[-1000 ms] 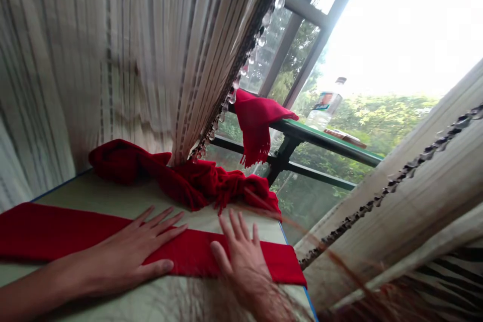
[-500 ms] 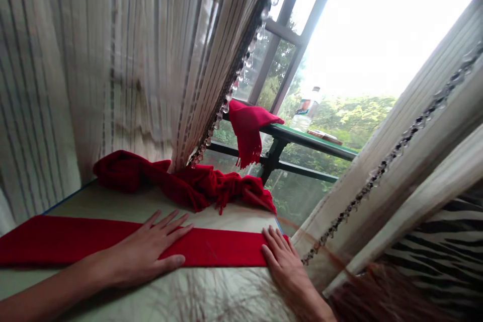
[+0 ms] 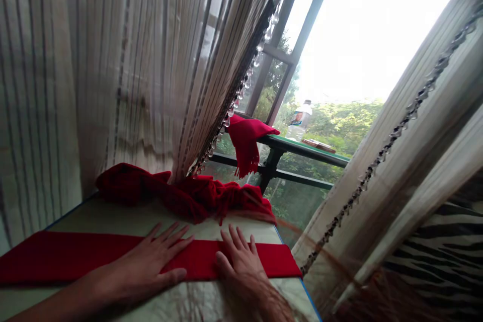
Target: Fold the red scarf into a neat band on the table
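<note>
A red scarf [image 3: 94, 249], folded into a long flat strip, lies across the pale table [image 3: 181, 302]. My left hand [image 3: 154, 259] rests flat on the middle of the strip with its fingers spread. To its right, my right hand [image 3: 241, 256] also lies open on the cloth, fingers apart, short of the strip's right end. Behind the strip, a crumpled red scarf [image 3: 181, 193] with fringe is heaped along the table's far edge. Neither hand grips anything.
A striped sheer curtain [image 3: 124, 70] with a beaded edge hangs behind the table, another curtain [image 3: 377, 161] at right. Beyond, a third red scarf [image 3: 245, 146] hangs over a dark railing [image 3: 309, 152] bearing a plastic bottle [image 3: 300, 119]. Zebra-striped cloth [image 3: 433, 246] shows at lower right.
My right hand has slid left along the folded scarf, from its right end toward my left hand, uncovering that end. My left hand stays in place; the view has tilted slightly upward.
</note>
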Tool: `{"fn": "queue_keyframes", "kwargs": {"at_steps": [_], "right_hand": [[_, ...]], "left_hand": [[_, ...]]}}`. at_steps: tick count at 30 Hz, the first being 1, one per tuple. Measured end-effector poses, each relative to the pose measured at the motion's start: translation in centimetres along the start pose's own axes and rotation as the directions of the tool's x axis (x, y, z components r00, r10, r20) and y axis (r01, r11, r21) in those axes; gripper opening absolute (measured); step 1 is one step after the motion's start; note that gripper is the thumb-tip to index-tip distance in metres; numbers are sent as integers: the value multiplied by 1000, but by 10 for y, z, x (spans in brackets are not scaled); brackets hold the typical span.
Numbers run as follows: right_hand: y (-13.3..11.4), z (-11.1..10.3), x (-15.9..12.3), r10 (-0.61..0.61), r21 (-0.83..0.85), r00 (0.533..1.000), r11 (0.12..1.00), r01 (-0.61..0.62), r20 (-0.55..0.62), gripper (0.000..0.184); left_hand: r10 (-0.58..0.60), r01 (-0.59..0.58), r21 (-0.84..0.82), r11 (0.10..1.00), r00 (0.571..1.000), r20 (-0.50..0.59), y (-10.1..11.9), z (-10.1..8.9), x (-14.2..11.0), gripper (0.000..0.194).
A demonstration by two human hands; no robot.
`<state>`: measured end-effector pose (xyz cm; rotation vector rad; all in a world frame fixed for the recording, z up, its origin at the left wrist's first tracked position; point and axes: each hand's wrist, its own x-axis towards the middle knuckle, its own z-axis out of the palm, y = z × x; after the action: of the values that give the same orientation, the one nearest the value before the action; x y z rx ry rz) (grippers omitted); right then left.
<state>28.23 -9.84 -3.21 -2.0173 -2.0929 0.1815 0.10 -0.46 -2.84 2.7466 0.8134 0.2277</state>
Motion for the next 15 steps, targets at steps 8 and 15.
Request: {"fn": "queue_keyframes", "kwargs": {"at_steps": [8,15], "right_hand": [[68,-6,-19,111,-13,994,994,-111,-22,62],[73,-13,-23,78,25,993,997,-76,-91,62]], "left_hand": [[-28,28,-2,1000,1000,7,-3,2,2,66],[-68,69,79,994,998,-11,-9,8,7,65]]}}
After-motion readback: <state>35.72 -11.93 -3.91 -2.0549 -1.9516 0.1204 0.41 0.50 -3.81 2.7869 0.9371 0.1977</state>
